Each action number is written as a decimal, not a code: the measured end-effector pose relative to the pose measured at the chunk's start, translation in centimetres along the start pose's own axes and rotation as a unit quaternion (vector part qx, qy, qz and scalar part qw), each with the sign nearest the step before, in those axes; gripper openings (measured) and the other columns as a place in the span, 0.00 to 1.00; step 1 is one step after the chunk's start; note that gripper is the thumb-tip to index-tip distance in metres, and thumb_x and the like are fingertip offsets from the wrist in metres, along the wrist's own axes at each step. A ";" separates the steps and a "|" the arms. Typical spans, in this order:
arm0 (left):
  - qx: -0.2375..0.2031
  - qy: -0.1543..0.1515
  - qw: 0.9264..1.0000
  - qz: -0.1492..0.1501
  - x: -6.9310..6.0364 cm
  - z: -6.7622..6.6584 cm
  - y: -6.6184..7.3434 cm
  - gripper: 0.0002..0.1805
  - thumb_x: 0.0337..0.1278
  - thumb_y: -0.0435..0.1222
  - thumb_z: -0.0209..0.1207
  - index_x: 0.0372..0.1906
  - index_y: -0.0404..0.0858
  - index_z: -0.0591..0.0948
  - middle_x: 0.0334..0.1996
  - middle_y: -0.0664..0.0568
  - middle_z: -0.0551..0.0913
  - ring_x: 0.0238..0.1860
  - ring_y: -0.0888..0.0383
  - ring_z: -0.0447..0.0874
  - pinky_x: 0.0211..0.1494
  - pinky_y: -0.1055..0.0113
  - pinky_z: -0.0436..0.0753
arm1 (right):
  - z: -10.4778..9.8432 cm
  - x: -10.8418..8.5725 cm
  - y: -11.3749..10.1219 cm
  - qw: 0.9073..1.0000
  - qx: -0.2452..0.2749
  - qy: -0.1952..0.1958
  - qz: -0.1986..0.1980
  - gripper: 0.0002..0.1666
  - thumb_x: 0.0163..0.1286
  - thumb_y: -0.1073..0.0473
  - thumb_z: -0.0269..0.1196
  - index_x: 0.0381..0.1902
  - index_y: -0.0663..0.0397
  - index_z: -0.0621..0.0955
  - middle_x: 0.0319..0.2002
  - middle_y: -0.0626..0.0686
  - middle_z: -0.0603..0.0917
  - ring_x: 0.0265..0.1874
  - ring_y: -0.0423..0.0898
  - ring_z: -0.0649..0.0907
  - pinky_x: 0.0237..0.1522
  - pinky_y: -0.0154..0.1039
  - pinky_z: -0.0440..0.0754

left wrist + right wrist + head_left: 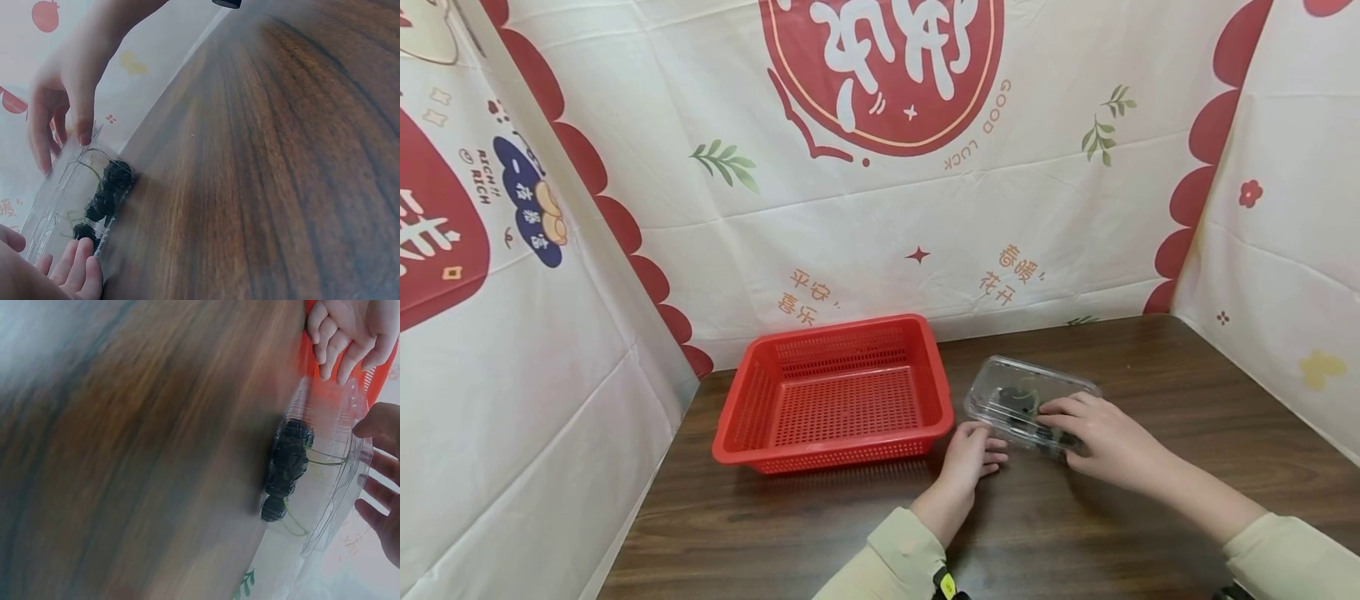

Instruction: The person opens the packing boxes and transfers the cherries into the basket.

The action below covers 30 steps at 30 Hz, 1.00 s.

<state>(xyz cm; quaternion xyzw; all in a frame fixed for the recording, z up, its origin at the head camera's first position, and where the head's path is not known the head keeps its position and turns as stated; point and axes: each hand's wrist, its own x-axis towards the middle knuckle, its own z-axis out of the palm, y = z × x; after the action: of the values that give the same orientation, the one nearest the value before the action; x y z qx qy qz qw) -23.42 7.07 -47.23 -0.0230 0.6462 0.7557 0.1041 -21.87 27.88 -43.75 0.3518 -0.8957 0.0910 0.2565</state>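
Khaki-sleeved R hand (1105, 435) is at the R end of the clear plastic box (1045, 377), fingers & thumb apart, tips at the lid; can't tell how firmly they touch. L hand (967, 454) is by the box's near L corner, palm side toward it, fingers relaxed w/ small gaps btwn them; can't tell if any tip touches the plastic.

Box sits on the brown wood table (760, 533), lid apparently on. Inside, along its bottom, lie several pcs of dark round fruit (289, 459) w/ thin green stems (328, 464) reaching up twd the lid; exact no. is hard to tell.

Back from the box, twd the person, are both sleeves (887, 558), & a black/yellow band (947, 585) shows by the L cuff. Just L of the box is a red basket (850, 443), plastic, w/ a mesh floor & pierced walls.

Behind the box hangs a white cloth (865, 221), printed w/ a big red disc (880, 132), green leaves (726, 165) & orange writing; more printed cloth stands off to its L & R.
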 end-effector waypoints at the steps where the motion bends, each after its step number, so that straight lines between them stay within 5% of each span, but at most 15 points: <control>1: -0.004 0.003 1.000 -0.003 0.0 0.0 0.0 0.08 0.62 0.34 0.49 0.43 0.35 0.74 0.32 0.38 0.86 0.26 0.56 0.85 0.29 0.68 0.79 | 0.0 -0.1 0.1 1.000 -0.001 0.000 -0.001 0.28 0.37 0.67 0.70 0.44 0.58 0.85 0.45 0.51 0.83 0.44 0.51 0.79 0.42 0.54 0.76; 16: -0.032 0.019 0.999 -0.011 0.3 -0.1 0.1 0.09 0.55 0.28 0.49 0.42 0.39 0.70 0.32 0.37 0.85 0.25 0.58 0.84 0.30 0.68 0.79 | -0.7 -0.9 1.3 1.000 0.010 -0.027 -0.004 0.31 0.37 0.72 0.72 0.46 0.59 0.85 0.49 0.53 0.82 0.48 0.52 0.79 0.45 0.56 0.76; 30: -0.032 -0.001 0.999 -0.006 -0.1 -0.4 0.0 0.02 0.64 0.29 0.50 0.37 0.37 0.73 0.29 0.44 0.85 0.24 0.62 0.81 0.32 0.69 0.80 | -0.6 -1.6 2.4 0.999 0.023 -0.002 -0.024 0.36 0.31 0.78 0.72 0.45 0.56 0.85 0.51 0.53 0.82 0.49 0.53 0.80 0.49 0.44 0.70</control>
<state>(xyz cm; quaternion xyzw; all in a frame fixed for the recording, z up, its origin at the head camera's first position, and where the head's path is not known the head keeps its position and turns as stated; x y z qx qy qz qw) -23.39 6.64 -47.26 -0.0297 0.6215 0.7753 0.1082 -22.23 30.77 -44.03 0.3792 -0.8851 0.1046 0.2489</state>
